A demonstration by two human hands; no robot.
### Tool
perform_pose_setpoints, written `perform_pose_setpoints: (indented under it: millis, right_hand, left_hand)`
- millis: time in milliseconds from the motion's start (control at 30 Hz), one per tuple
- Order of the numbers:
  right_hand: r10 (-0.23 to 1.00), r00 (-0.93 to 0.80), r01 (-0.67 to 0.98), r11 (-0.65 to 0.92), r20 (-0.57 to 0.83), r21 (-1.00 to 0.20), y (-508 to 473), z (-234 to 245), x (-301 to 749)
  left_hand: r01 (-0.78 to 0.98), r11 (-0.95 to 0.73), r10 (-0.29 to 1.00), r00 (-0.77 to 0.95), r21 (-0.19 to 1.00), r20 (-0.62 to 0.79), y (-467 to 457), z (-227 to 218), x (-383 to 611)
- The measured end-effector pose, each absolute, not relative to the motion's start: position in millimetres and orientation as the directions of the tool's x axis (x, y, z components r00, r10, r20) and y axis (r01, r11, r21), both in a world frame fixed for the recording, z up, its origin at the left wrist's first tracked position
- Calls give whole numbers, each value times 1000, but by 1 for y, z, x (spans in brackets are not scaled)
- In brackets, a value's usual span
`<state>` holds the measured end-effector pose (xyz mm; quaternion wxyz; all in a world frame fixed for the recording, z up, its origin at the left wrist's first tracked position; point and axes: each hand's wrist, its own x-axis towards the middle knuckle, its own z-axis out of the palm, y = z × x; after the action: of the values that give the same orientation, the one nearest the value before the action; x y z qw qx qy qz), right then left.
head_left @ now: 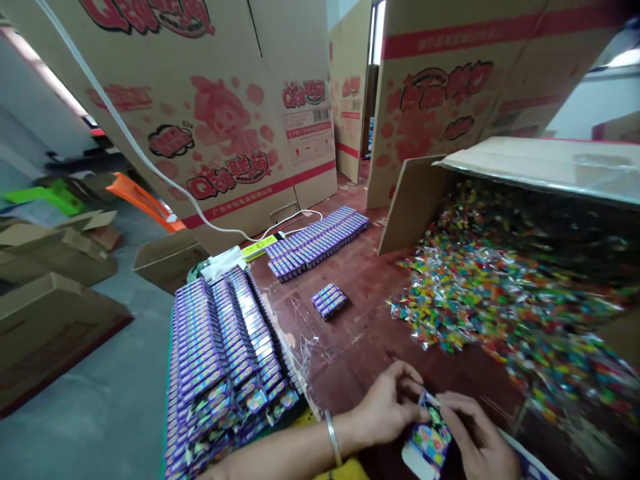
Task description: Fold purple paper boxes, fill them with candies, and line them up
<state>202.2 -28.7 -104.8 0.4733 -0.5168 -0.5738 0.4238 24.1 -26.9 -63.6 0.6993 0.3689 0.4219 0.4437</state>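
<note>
Between my two hands is a small purple candy box (pixel 431 441) with colourful round pictures and an unfolded white flap at its lower end. My left hand (pixel 393 408), with a silver bangle at the wrist, pinches the box's upper left side. Fingers of my right hand (pixel 477 437) press on its upper right side. Part of the box's far end is covered by fingertips. To the right, a heap of wrapped candies (pixel 480 293) in many colours spills from a tipped carton (pixel 545 163) onto the table. A small group of purple boxes (pixel 329 300) lies ahead of my left hand.
Rows of purple boxes (pixel 215 347) fill a green-edged tray at left. Another block of boxes (pixel 320 241) lies farther back on the reddish table (pixel 360 340). Behind it are a yellow power strip (pixel 260 247), a white cable and tall printed cartons (pixel 240 127).
</note>
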Motion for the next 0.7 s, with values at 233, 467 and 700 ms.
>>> perform_pose_setpoints:
  millis: [233, 467, 700]
  right_hand:
    - [985, -98, 176, -121, -140, -977, -25, -69, 189]
    - [967, -87, 62, -236, -241, -970, -22, -59, 196]
    - [994, 25, 258, -106, -103, -960, -25, -57, 191]
  left_hand:
    - [-85, 196, 927, 341, 977, -156, -31, -50, 11]
    - [-51, 143, 867, 488, 988, -100, -24, -42, 11]
    - [-12, 174, 847, 512, 985, -143, -22, -41, 9]
